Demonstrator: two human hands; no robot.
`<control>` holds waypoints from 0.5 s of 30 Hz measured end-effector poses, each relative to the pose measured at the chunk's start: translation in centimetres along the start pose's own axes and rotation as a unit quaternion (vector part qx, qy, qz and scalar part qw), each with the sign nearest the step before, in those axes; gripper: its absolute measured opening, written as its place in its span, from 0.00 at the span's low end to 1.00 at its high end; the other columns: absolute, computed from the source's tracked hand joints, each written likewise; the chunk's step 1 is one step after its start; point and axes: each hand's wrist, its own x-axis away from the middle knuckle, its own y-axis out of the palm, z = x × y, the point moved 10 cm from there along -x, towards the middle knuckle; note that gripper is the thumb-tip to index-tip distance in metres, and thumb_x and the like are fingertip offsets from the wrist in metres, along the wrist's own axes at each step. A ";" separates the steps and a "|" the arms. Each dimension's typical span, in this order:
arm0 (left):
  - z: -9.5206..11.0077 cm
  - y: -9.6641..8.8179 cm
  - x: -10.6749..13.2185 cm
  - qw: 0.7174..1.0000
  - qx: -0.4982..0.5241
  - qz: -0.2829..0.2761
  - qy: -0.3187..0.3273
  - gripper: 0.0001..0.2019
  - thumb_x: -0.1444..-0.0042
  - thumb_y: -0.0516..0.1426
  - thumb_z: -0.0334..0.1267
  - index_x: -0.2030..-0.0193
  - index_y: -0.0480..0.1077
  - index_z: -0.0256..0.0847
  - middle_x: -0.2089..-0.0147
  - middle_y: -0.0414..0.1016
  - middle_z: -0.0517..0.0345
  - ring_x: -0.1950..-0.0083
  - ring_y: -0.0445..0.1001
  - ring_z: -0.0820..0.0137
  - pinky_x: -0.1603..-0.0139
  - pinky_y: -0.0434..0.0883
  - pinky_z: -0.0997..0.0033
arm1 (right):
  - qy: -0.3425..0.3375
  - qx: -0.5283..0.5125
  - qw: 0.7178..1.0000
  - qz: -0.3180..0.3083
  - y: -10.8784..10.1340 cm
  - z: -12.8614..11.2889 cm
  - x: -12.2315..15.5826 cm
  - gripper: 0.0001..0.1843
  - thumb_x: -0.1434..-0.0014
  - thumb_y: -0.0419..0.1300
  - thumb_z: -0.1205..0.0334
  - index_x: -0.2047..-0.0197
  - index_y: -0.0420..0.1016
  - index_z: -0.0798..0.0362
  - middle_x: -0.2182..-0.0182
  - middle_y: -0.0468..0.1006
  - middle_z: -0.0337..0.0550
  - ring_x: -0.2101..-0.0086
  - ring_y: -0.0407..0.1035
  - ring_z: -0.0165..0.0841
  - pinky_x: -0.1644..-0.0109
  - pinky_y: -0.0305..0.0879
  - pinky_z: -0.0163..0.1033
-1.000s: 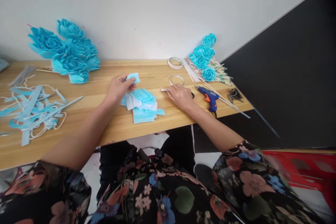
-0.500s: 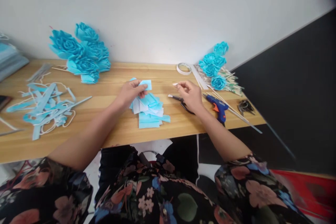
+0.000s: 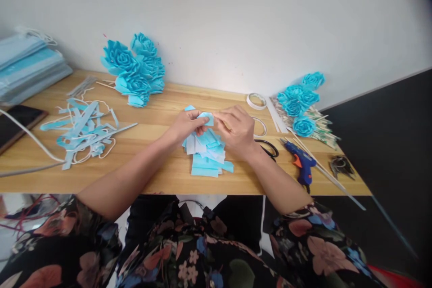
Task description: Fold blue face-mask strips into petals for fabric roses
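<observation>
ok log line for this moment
left hand: holds blue piece | right hand: fingertips at same piece | under: cut blue pile | right of hands: scissors, glue gun

My left hand and right hand are bare, forearms too. Black top with pink, blue and green flowers; loose sleeves end at my elbows.

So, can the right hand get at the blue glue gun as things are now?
Probably yes. The glue gun lies uncovered on the table, right of the right hand, only flat scissors between them. That hand would first release the blue piece it seems to pinch.
</observation>
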 end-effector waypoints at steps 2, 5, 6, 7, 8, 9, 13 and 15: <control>-0.1 0.0 0.0 1.000 -0.004 0.000 -0.003 0.11 0.51 0.64 0.41 0.74 0.68 0.38 0.79 0.71 0.61 0.79 0.67 0.77 0.75 0.65 0.75 | -0.001 0.004 1.000 -0.012 0.7 0.1 0.4 0.14 0.36 0.55 0.68 0.56 0.80 0.46 0.66 0.81 0.43 0.63 0.73 0.35 0.59 0.70 0.43; -0.1 0.0 0.0 1.000 -0.019 0.002 -0.007 0.12 0.50 0.64 0.41 0.76 0.67 0.38 0.79 0.71 0.61 0.79 0.66 0.77 0.75 0.65 0.75 | -0.013 0.007 1.000 -0.011 0.8 0.0 0.6 0.14 0.36 0.55 0.68 0.56 0.81 0.46 0.66 0.81 0.44 0.63 0.73 0.35 0.59 0.69 0.43; -0.1 0.0 0.0 1.000 -0.024 0.002 -0.007 0.12 0.50 0.63 0.41 0.76 0.67 0.38 0.79 0.71 0.61 0.79 0.66 0.77 0.75 0.65 0.75 | -0.017 0.009 1.000 -0.007 0.8 0.0 0.6 0.14 0.36 0.55 0.68 0.56 0.81 0.47 0.66 0.81 0.44 0.64 0.72 0.35 0.59 0.69 0.42; -0.1 0.0 0.0 1.000 -0.028 0.001 -0.008 0.12 0.50 0.63 0.41 0.76 0.67 0.38 0.79 0.71 0.61 0.79 0.66 0.77 0.75 0.65 0.75 | -0.018 0.011 1.000 -0.004 0.7 0.0 0.6 0.14 0.36 0.54 0.68 0.57 0.81 0.47 0.66 0.81 0.44 0.64 0.72 0.35 0.60 0.69 0.42; -0.1 0.0 0.0 1.000 -0.030 0.000 -0.008 0.12 0.50 0.63 0.42 0.76 0.67 0.38 0.79 0.71 0.61 0.79 0.66 0.77 0.75 0.65 0.75 | -0.017 0.013 1.000 -0.003 0.7 0.0 0.6 0.14 0.36 0.54 0.68 0.57 0.81 0.47 0.66 0.81 0.44 0.63 0.72 0.35 0.60 0.69 0.42; -0.2 0.0 0.0 1.000 -0.030 -0.001 -0.008 0.12 0.50 0.63 0.42 0.76 0.67 0.38 0.79 0.71 0.61 0.79 0.66 0.77 0.75 0.65 0.75 | -0.015 0.016 1.000 -0.005 0.8 0.1 0.6 0.14 0.35 0.54 0.68 0.57 0.81 0.47 0.66 0.81 0.43 0.63 0.72 0.35 0.60 0.68 0.42; -0.3 0.1 -0.1 0.999 -0.033 -0.005 -0.008 0.13 0.51 0.64 0.43 0.76 0.67 0.39 0.79 0.71 0.61 0.79 0.66 0.77 0.75 0.64 0.75 | -0.008 0.024 0.999 -0.021 1.2 0.3 0.7 0.14 0.35 0.54 0.67 0.58 0.81 0.46 0.66 0.81 0.44 0.63 0.72 0.35 0.61 0.68 0.42; -0.3 0.1 -0.1 0.999 -0.034 -0.006 -0.008 0.12 0.51 0.63 0.43 0.75 0.68 0.39 0.78 0.71 0.61 0.78 0.66 0.77 0.75 0.64 0.74 | -0.010 0.022 0.999 -0.025 1.4 0.3 0.8 0.13 0.35 0.55 0.67 0.58 0.81 0.46 0.66 0.80 0.44 0.63 0.72 0.35 0.62 0.68 0.41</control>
